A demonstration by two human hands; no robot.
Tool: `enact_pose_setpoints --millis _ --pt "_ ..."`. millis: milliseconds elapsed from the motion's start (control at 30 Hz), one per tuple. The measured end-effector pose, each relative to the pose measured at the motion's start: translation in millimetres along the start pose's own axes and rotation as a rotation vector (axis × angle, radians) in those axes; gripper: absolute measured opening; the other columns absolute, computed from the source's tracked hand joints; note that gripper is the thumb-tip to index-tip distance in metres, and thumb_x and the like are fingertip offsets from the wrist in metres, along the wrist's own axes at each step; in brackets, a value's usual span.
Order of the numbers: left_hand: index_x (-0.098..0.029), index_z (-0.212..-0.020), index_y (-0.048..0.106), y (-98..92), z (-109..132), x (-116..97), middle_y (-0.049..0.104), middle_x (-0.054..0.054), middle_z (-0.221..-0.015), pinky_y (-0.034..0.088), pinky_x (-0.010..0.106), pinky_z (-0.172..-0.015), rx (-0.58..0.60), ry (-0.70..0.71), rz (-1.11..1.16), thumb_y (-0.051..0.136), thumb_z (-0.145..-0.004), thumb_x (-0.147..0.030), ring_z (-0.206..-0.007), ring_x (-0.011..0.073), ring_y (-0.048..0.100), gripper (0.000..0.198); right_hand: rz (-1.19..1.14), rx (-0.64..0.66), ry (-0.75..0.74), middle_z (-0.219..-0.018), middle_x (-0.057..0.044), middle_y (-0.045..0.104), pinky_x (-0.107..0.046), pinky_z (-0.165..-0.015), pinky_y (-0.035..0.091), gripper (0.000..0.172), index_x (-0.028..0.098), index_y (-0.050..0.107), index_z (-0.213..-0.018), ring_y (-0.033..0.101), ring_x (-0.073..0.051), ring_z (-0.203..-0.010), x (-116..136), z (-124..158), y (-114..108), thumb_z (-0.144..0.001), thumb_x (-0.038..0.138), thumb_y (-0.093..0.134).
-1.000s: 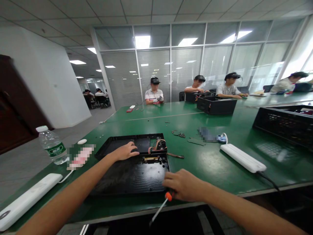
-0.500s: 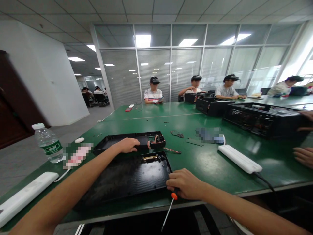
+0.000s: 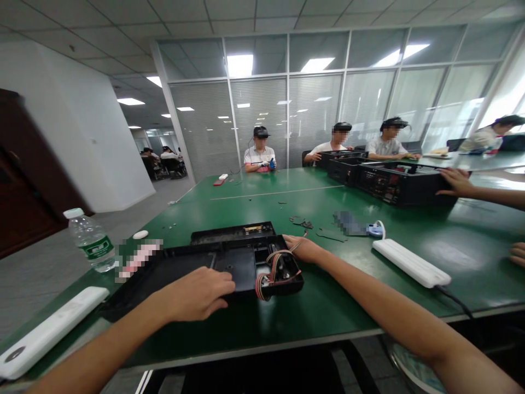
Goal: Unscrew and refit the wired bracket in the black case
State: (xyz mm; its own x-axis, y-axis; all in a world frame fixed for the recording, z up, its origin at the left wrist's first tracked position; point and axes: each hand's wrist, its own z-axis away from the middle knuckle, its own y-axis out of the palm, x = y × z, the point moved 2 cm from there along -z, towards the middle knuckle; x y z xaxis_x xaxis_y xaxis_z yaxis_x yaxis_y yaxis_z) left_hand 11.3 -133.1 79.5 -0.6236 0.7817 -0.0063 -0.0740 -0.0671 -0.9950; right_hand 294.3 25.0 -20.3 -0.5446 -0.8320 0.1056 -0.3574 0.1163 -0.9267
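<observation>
A shallow black computer-case panel (image 3: 235, 268) lies across the table before me, with striped ribbon wires (image 3: 262, 284) bunched at its right end. My left hand (image 3: 205, 293) grips its near edge, fingers curled over it. My right hand (image 3: 305, 249) reaches past the panel's right end, its fingertips partly hidden behind the corner and wires; I cannot see what they hold. A second black panel (image 3: 233, 232) with a brass-coloured strip (image 3: 254, 229) lies just behind the first and is mostly covered by it. The screwdriver is out of sight.
White power strips lie at left (image 3: 53, 328) and right (image 3: 410, 262). A water bottle (image 3: 92, 241) stands at the left table edge. Dark scraps (image 3: 301, 222) lie beyond the panels. Black cases (image 3: 394, 183) stand at right, where a co-worker's hand (image 3: 457, 182) touches one. Other people sit opposite.
The wired panel has come toward me with my left hand. The brass-stripped panel has gone from the front to behind it. My right hand moved forward, and its screwdriver no longer shows.
</observation>
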Motion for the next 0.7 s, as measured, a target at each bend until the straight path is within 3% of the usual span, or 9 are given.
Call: enact_pose_setpoints --millis 167,267,400,500,567,700 --pt "-0.021 -0.086 0.055 26.5 3.1 -12.4 0.059 0.002 -0.086 0.037 0.027 -0.067 0.027 -0.004 -0.008 0.054 -0.081 -0.023 -0.079 0.0180 0.056 0.006 0.109 -0.055 0.129 -0.124 -0.012 0.051 -0.038 -0.093 0.040 0.033 0.018 0.055 -0.115 0.049 -0.021 -0.112 -42.8 32.2 -22.2 -0.084 0.026 0.046" --pt "-0.021 -0.084 0.056 37.6 0.2 -11.4 0.060 0.001 -0.085 0.038 0.027 -0.067 0.049 -0.009 -0.010 0.059 -0.077 -0.022 -0.079 0.0182 0.057 0.007 0.037 -0.077 0.190 -0.117 -0.010 0.057 -0.036 -0.091 0.041 0.030 0.018 0.058 -0.111 0.053 -0.019 -0.107 -49.1 36.8 -28.9 -0.085 0.027 0.044" --pt "-0.021 -0.080 0.059 43.1 -5.6 -0.8 0.060 0.000 -0.082 0.039 0.024 -0.065 0.075 -0.029 0.030 0.064 -0.074 -0.030 -0.078 0.0175 0.057 0.012 -0.175 -0.187 0.248 -0.115 -0.010 0.058 -0.036 -0.091 0.041 0.036 0.016 0.053 -0.117 0.054 -0.019 -0.105 -26.8 23.0 -22.7 -0.087 0.032 0.041" --pt "-0.021 -0.080 0.061 37.2 -17.6 22.0 0.060 0.000 -0.079 0.039 0.023 -0.060 0.095 -0.064 0.084 0.063 -0.072 -0.045 -0.073 0.0164 0.057 0.026 -0.297 -0.132 0.232 -0.122 -0.010 0.054 -0.035 -0.091 0.041 0.044 0.016 0.045 -0.126 0.053 -0.019 -0.108 -0.6 6.0 -8.7 -0.087 0.037 0.041" --pt "-0.021 -0.089 0.061 31.7 -32.8 42.7 0.060 0.001 -0.082 0.041 0.023 -0.064 0.022 -0.086 0.083 0.057 -0.077 -0.047 -0.075 0.0159 0.056 0.030 -0.287 -0.068 0.212 -0.123 -0.011 0.053 -0.036 -0.094 0.039 0.046 0.016 0.047 -0.125 0.050 -0.020 -0.111 12.1 -3.4 0.2 -0.086 0.039 0.043" --pt "-0.021 -0.105 0.057 36.0 -74.8 76.3 0.057 0.004 -0.102 0.040 0.025 -0.080 -0.221 -0.025 -0.092 0.054 -0.083 -0.029 -0.093 0.0167 0.052 0.024 -0.211 -0.045 0.219 -0.116 -0.011 0.058 -0.036 -0.092 0.039 0.040 0.015 0.053 -0.118 0.052 -0.021 -0.108 18.5 -10.1 9.1 -0.086 0.036 0.043"
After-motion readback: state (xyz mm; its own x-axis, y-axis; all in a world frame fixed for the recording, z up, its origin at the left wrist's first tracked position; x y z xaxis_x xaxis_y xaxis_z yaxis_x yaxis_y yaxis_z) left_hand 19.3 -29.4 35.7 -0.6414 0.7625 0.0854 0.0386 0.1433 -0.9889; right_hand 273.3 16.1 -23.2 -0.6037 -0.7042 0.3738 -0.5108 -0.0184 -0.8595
